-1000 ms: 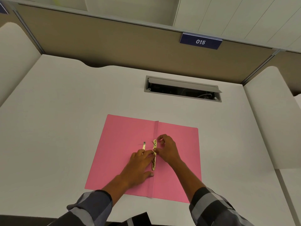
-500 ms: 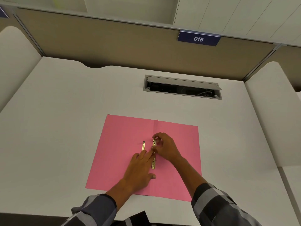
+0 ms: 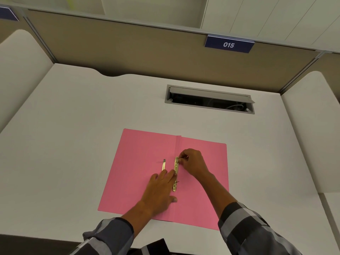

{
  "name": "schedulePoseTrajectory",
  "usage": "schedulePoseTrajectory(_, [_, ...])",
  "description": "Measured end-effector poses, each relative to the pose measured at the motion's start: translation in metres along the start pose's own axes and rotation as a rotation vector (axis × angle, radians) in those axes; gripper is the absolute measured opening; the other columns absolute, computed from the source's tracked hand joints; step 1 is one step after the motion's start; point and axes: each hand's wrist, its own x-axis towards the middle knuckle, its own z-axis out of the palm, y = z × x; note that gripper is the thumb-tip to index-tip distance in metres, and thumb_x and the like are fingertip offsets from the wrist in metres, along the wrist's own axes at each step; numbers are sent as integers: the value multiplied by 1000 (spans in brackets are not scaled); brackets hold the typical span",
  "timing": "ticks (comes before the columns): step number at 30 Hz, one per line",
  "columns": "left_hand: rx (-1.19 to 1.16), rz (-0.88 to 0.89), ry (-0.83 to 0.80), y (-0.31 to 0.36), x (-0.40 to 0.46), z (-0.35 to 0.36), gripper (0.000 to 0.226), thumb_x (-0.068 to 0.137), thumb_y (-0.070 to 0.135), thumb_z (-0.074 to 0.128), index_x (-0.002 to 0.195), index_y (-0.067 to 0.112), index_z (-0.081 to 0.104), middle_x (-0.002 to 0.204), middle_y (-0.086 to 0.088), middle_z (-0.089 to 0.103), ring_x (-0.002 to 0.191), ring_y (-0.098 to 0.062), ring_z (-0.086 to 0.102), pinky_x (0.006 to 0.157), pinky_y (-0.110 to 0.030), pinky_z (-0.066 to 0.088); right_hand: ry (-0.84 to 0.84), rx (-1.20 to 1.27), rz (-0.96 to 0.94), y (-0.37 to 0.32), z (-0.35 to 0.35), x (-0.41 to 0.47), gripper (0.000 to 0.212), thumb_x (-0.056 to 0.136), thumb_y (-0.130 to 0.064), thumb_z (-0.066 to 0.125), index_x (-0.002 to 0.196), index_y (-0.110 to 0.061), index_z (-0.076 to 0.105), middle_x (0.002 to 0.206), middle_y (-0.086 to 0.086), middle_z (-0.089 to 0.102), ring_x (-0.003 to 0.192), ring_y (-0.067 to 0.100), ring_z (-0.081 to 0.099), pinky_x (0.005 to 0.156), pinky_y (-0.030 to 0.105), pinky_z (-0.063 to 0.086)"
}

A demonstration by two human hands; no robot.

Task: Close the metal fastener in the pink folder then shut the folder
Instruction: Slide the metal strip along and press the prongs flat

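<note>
The pink folder point(image 3: 139, 173) lies open and flat on the white desk. A gold metal fastener bar point(image 3: 175, 181) runs along the spine fold, and a second gold strip point(image 3: 163, 165) lies just left of it. My left hand point(image 3: 158, 192) rests flat on the folder, fingertips pressing the middle of the bar and partly covering the strip. My right hand point(image 3: 193, 163) pinches the far end of the bar between thumb and fingers.
A grey cable tray point(image 3: 209, 99) with its lid raised is set into the white desk point(image 3: 73, 135) behind the folder. Beige partition walls enclose the desk at back and sides. A blue sign point(image 3: 229, 45) reads 015.
My left hand has flattened and slid slightly back, uncovering more of the bar. My right hand stays at the bar's far end. The view has shifted a little.
</note>
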Motion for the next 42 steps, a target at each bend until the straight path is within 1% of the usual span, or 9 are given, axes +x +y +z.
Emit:
schedulePoseTrajectory(4, [10,-2,-6,1,2,0,89,84,64,71,154,21,39,157,3,43,142,-25,43,116,-46,39,-45,-25,-8,-3,-3,7,10,89,-4,77,98,-4,80,97,11,76,80,15,62,76,24,51])
schedulePoseTrajectory(9, [32,-4,-13,0,2,0,91,85,64,69,156,20,36,160,2,40,145,-26,39,117,-47,37,-99,-74,-19,-5,-5,16,9,88,-6,79,97,-5,80,93,10,76,67,8,60,64,17,49])
schedulePoseTrajectory(12, [32,-5,-22,0,1,0,90,86,63,69,158,20,35,161,2,39,145,-26,38,118,-47,36,-118,-129,-35,-9,-3,19,9,89,-3,77,97,-4,80,95,11,76,76,18,69,76,29,60])
schedulePoseTrajectory(15, [33,-6,-26,1,2,-1,90,86,63,69,158,20,36,161,2,39,145,-26,38,118,-47,37,-132,-172,-66,-12,-3,22,10,89,-1,75,97,-3,80,96,12,76,81,23,72,81,34,62])
schedulePoseTrajectory(22, [46,-6,-41,0,3,0,90,86,63,69,158,20,35,161,2,38,146,-26,38,117,-48,37,-178,-292,-184,-19,-6,26,13,88,-1,76,101,-3,79,99,13,76,85,24,71,79,28,56])
schedulePoseTrajectory(29, [96,6,-53,-1,4,2,91,86,64,69,158,18,36,161,-2,40,145,-29,40,115,-51,40,-272,-418,-324,-26,-11,31,19,89,4,71,105,-3,79,104,14,74,91,26,70,86,32,59])
schedulePoseTrajectory(33, [105,9,-50,-2,5,4,91,85,65,69,156,17,38,159,-2,41,143,-29,42,113,-52,42,-321,-430,-360,-29,-16,36,18,90,3,70,105,-3,79,104,13,75,91,24,71,88,34,60])
schedulePoseTrajectory(36, [106,9,-49,-2,5,6,91,85,64,69,156,17,37,159,-2,41,143,-29,43,113,-52,43,-330,-423,-364,-29,-21,38,17,89,2,73,104,-3,80,105,12,74,92,24,70,84,29,58])
schedulePoseTrajectory(42, [116,20,-44,-3,4,6,90,85,65,69,154,16,39,156,-2,43,140,-29,44,109,-51,45,-336,-400,-404,-28,-27,38,15,85,1,76,100,-2,81,109,12,65,96,26,65,81,33,59])
